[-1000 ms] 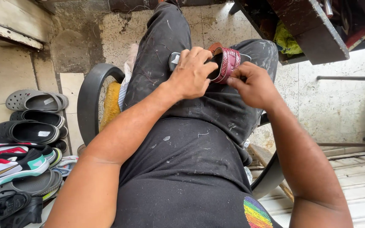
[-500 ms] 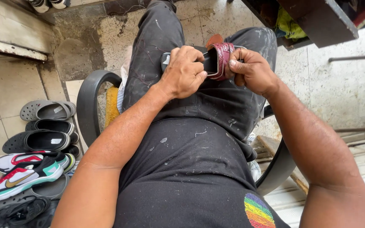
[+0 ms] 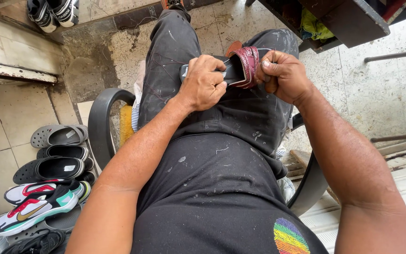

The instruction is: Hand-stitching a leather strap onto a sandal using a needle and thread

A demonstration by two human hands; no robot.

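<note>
A dark slide sandal [image 3: 233, 70] with a maroon patterned strap [image 3: 249, 66] lies across my lap, over dark paint-flecked trousers. My left hand [image 3: 204, 83] clamps the sandal's sole from the left, fingers curled over it. My right hand [image 3: 283, 75] is closed at the strap's right side, thumb and fingers pinched together on something small that I cannot make out. A thin thread seems to run from the strap past that hand.
I sit in a chair with a black curved armrest [image 3: 100, 117]. Several sandals [image 3: 57, 136] and sneakers [image 3: 36, 207] lie on the tiled floor at left. A dark wooden bench or shelf [image 3: 344, 23] hangs over the upper right. White sneakers [image 3: 55, 11] stand at top left.
The view has tilted down, so the hands and sandal sit lower in the picture. Both hands keep their hold; the right hand has shifted slightly along the strap.
</note>
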